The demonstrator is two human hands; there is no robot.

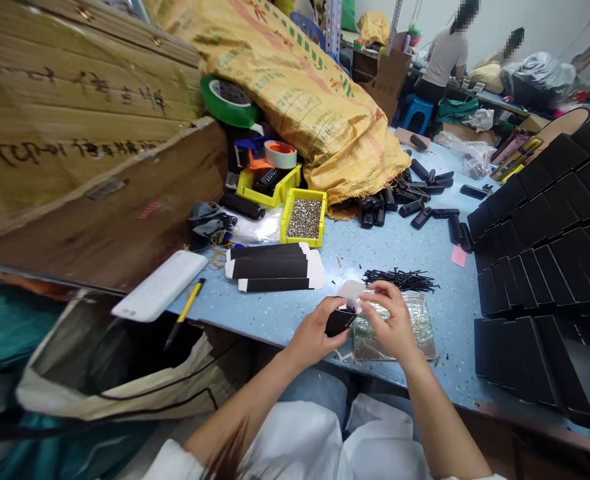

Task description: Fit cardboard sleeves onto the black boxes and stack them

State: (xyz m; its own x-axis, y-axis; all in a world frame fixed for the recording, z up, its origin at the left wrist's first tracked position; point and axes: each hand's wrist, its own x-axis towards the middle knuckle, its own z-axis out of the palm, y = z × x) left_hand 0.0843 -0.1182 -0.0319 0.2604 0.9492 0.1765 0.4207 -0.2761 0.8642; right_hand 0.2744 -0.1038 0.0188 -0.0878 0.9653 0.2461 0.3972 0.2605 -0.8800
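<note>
My left hand (316, 331) is closed around a small black box (340, 321) with a white flap (351, 291) open at its top. Just to the right, my right hand (392, 319) pinches at that flap end with curled fingers. Both hands hover over the near edge of the light blue table (285, 313). Under my right hand lies a clear plastic bag (419, 327) of small parts. A few flat black box blanks (271, 267) with white flaps lie to the left of my hands. A heap of thin black ties (401, 279) lies just beyond my hands.
Rows of folded black boxes (545, 267) fill the right side. A yellow bin of screws (304, 217), tape rolls (280, 154), black cylinders (415, 200) and a yellow woven sack (295, 87) sit behind. A white slab (161, 285) and yellow pen (186, 310) lie left. Two people sit far back.
</note>
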